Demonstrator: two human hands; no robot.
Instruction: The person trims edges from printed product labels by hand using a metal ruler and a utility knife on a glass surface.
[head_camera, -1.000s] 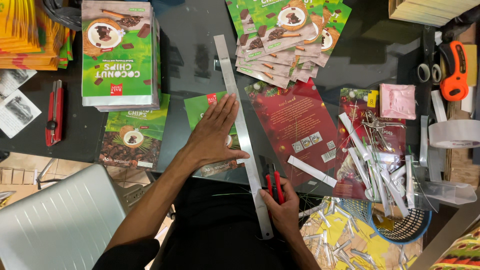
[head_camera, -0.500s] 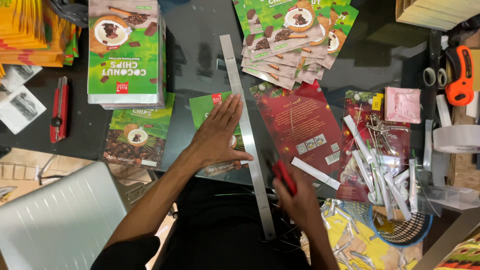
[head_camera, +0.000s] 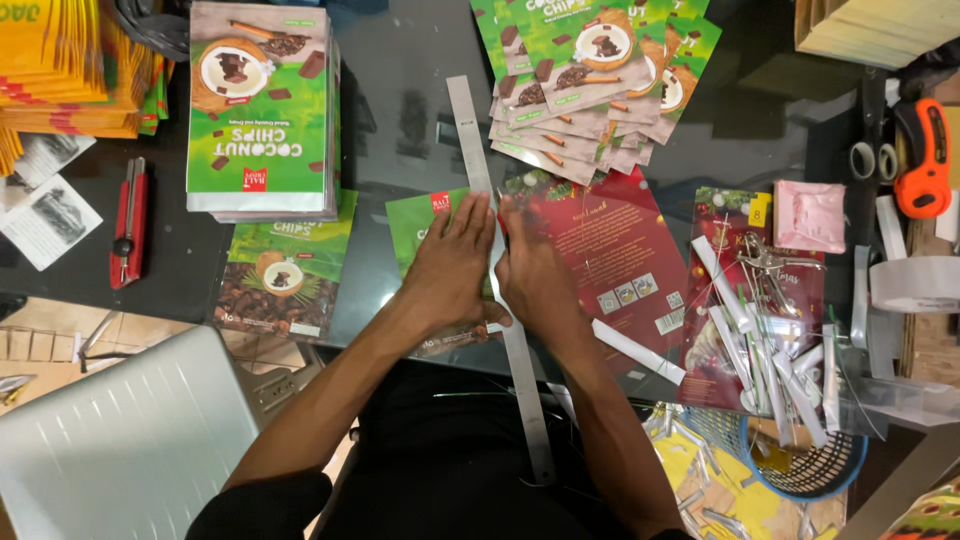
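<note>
My left hand (head_camera: 450, 265) lies flat, fingers slightly spread, pressing a long steel ruler (head_camera: 468, 130) onto a green pouch (head_camera: 420, 220) on the dark glass table. My right hand (head_camera: 535, 275) is closed just right of the ruler, touching its edge, over a red pouch (head_camera: 630, 250). The red-handled cutter it held a moment ago is almost hidden inside the fist. The ruler runs from the table's far middle down past the near edge.
A stack of green pouches (head_camera: 260, 110) stands at the left, with a fanned pile (head_camera: 590, 80) at the far middle. A red utility knife (head_camera: 128, 220) lies far left. White paper strips (head_camera: 760, 350), a blue basket (head_camera: 800, 470) and an orange tool (head_camera: 925, 160) are at the right.
My right hand has moved from the ruler's near end up along its right edge to beside my left hand. My left hand has stayed pressed on the ruler and green pouch.
</note>
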